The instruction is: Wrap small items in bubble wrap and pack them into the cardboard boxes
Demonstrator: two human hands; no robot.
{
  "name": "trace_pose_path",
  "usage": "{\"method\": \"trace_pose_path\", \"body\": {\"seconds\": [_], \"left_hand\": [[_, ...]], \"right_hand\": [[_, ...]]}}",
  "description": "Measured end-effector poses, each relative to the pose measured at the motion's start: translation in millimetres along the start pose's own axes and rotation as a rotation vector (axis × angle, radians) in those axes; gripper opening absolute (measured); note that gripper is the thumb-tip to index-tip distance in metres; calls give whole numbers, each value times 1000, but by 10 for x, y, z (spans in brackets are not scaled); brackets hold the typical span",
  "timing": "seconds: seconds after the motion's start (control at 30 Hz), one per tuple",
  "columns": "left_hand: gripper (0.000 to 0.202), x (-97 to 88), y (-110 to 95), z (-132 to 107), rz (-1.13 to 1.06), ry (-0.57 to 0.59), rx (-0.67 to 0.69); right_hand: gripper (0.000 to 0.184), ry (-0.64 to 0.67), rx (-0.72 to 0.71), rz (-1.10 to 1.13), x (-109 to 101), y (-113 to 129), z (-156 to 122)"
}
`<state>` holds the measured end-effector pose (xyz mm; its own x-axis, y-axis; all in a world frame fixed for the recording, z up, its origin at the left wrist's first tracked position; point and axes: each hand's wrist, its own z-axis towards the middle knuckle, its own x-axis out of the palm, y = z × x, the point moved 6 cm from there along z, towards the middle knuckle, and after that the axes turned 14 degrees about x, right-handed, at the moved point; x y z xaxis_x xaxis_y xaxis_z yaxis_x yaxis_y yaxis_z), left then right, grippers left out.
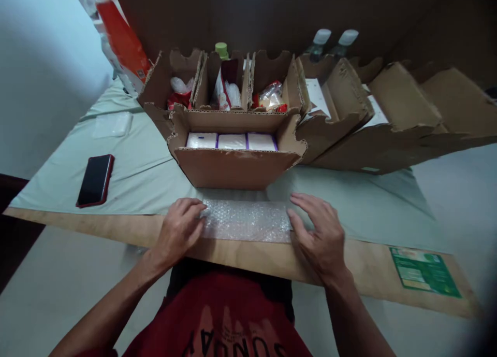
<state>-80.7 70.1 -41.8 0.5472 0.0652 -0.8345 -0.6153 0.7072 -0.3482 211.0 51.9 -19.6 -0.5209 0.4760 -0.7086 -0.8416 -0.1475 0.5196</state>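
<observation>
A sheet of bubble wrap (247, 220) lies flat at the table's near edge. My left hand (179, 230) rests on its left end with the fingers curled over the edge. My right hand (320, 232) lies on its right end, fingers spread and stretched out. Just behind the sheet stands an open cardboard box (233, 165) holding three white packets (232, 141) side by side.
A black phone in a red case (95, 180) lies on the pale cloth at the left. Behind the front box are several open cardboard boxes (229, 80) with packets, and more boxes (388, 118) to the right. A green label (424, 272) sits on the table edge at right.
</observation>
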Motion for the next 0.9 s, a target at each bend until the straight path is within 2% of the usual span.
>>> {"method": "trace_pose_path", "body": {"seconds": [0.07,0.13,0.2,0.27,0.37,0.43,0.5,0.6,0.67,0.73,0.8,0.87,0.9], "left_hand": [[24,142,-98,77,24,112,120],[21,308,-92,116,48,236,147],[19,429,-28,123,63,316,129],[20,474,35,118,52,332,114],[28,436,116,134,49,274,55],[35,409,182,159,88,243,-43],[32,426,227,184,121,252,-129],[12,495,195,201,61,247,-158],[9,511,135,179,-45,168,-166],[12,508,113,110,-174,83,-255],[35,500,137,4,-292,38,-423],[69,463,162,-101,-399,2,-573],[79,437,164,-137,-459,-19,-613]], "right_hand": [[24,1,-101,66,-35,209,-21],[23,121,-148,26,133,262,-29],[24,267,-117,-104,385,98,-43],[30,345,-30,-222,547,-204,-72],[37,347,80,-278,554,-585,-127],[40,340,111,-278,512,-686,-152],[34,344,106,-248,493,-666,-163],[21,319,60,-111,448,-519,-165],[19,304,93,17,389,-469,-162],[15,301,210,113,332,-521,-158],[14,326,364,159,304,-655,-168],[29,385,487,204,301,-801,-195],[39,420,526,233,298,-859,-212]]}}
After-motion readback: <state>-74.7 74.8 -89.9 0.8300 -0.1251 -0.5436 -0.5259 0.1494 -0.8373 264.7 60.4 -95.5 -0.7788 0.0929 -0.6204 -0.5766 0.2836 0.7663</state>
